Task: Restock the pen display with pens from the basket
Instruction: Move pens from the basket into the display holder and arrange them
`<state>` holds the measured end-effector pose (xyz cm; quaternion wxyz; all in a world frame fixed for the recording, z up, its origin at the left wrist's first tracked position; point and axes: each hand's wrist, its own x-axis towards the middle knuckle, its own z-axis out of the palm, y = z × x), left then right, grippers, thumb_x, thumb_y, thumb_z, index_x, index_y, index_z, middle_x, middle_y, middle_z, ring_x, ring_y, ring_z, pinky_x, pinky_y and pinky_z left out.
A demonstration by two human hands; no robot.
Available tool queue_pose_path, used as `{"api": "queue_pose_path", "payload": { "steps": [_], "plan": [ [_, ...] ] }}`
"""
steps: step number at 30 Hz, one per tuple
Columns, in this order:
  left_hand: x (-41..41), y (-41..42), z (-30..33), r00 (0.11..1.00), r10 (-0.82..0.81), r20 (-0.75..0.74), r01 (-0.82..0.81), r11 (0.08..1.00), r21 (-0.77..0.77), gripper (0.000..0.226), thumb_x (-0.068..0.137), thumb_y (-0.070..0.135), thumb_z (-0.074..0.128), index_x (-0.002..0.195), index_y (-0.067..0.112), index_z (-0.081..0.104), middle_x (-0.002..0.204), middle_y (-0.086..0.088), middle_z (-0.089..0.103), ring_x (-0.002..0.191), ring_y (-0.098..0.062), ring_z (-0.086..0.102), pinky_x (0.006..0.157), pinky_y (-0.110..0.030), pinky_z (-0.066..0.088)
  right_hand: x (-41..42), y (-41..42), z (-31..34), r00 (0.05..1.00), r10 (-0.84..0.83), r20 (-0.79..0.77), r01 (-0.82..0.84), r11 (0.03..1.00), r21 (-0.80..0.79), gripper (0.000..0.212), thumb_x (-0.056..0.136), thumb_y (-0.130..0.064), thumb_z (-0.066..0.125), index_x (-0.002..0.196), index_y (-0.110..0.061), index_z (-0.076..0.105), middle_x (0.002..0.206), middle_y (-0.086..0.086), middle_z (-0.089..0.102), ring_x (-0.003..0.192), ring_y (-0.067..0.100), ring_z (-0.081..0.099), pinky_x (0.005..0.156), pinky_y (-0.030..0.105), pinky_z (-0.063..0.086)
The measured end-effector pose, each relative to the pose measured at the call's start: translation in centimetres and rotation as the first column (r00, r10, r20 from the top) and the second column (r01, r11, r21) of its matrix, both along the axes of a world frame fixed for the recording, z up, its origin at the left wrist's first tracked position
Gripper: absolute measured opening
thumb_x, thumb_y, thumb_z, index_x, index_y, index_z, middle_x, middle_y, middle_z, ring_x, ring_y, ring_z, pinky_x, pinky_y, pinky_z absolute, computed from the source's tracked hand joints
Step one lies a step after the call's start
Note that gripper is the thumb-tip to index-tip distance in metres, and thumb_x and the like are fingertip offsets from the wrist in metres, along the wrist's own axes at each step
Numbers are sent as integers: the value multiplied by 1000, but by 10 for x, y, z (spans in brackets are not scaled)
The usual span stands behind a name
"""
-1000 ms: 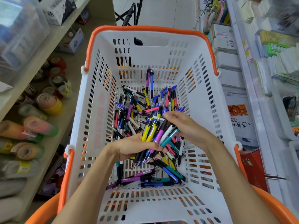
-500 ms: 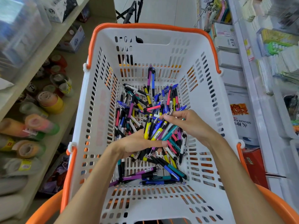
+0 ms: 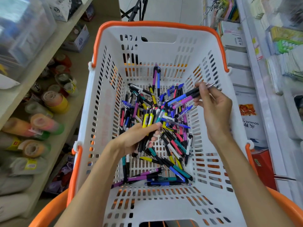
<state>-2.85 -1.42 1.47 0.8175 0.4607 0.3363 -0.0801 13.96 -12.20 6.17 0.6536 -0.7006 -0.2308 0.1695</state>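
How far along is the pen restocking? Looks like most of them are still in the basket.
Early, by the look of it. The left hand grips a bunch of pens, and the right hand pinches a few more above the pile. Many loose pens remain in the basket. The pen display is not in view.

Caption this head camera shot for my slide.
Left hand grips a pen bundle; right hand lifts two pens above basket.

Bright, even light, soft shadows; edges bend wide-angle, and side shelves (image 3: 41,51) blur.
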Motion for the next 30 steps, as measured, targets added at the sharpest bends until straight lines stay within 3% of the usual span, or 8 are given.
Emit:
{"api": "queue_pose_path", "payload": {
  "steps": [3, 6, 9, 11, 16, 24, 28, 30],
  "plan": [
    [7, -3, 1, 931, 366, -4, -360, 913, -195, 24, 96, 26, 54, 105, 4, 60, 95, -6, 73, 74, -14, 70, 59, -26, 59, -22, 4, -6, 978, -39, 206, 33, 999, 36, 18, 91, -17, 62, 92, -34, 68, 97, -3, 62, 79, 10, 67, 75, 22, 56],
    [11, -5, 4, 830, 556, 35, -522, 798, -301, 22, 99, 24, 48, 104, 7, 61, 116, -13, 68, 105, -22, 67, 82, -33, 57, -40, 3, -18, 890, 14, 455, -34, 999, 34, 22, 85, -16, 68, 107, -18, 67, 95, 0, 68, 79, 11, 67, 73, 21, 57],
    [11, -3, 7, 757, 652, 37, -593, 710, -380, 29, 99, 26, 48, 116, 5, 57, 101, -15, 73, 88, -19, 72, 74, -32, 60, -50, 2, -33, 754, 207, 624, -202, 976, -80, 26, 81, -12, 71, 107, -6, 69, 95, 4, 71, 82, 10, 68, 76, 19, 56],
    [10, 1, 7, 747, 663, 43, -602, 703, -379, 37, 99, 30, 47, 119, 2, 60, 95, -13, 74, 78, -15, 73, 68, -29, 60, -53, 1, -39, 659, 323, 679, -278, 944, -179, 24, 79, -8, 73, 103, -5, 72, 95, 5, 73, 82, 11, 69, 74, 23, 58],
    [9, 2, 4, 727, 685, 36, -644, 700, -309, 38, 100, 32, 45, 120, 5, 63, 113, -7, 70, 87, -10, 71, 61, -24, 57, -55, 1, -48, 484, 496, 721, -355, 864, -356, 19, 77, -13, 69, 95, -9, 73, 90, 1, 72, 72, 15, 69, 57, 33, 58],
    [7, 0, 4, 816, 574, 63, -558, 812, -168, 29, 95, 34, 53, 102, 11, 69, 80, -1, 70, 68, -9, 67, 57, -22, 54, -56, -4, -47, 478, 564, 673, -409, 821, -398, 21, 75, -13, 71, 95, -10, 71, 91, -2, 71, 72, 14, 68, 58, 34, 58],
    [-1, 8, 1, 886, 456, 85, -442, 886, -143, 24, 89, 39, 61, 90, 15, 62, 69, 2, 56, 57, -10, 56, 54, -21, 50, -63, -8, -43, 472, 607, 640, -423, 792, -440, 36, 79, -46, 70, 99, -16, 73, 98, -5, 72, 85, 6, 68, 69, 29, 58],
    [-5, 12, -1, 910, 408, 72, -398, 910, -119, 26, 88, 41, 61, 89, 15, 60, 68, 3, 55, 56, -9, 55, 55, -20, 49, -63, -7, -36, 556, 524, 645, -395, 849, -351, 43, 84, -56, 59, 92, -17, 75, 90, -7, 73, 77, 4, 68, 63, 26, 56]
  ]
}}
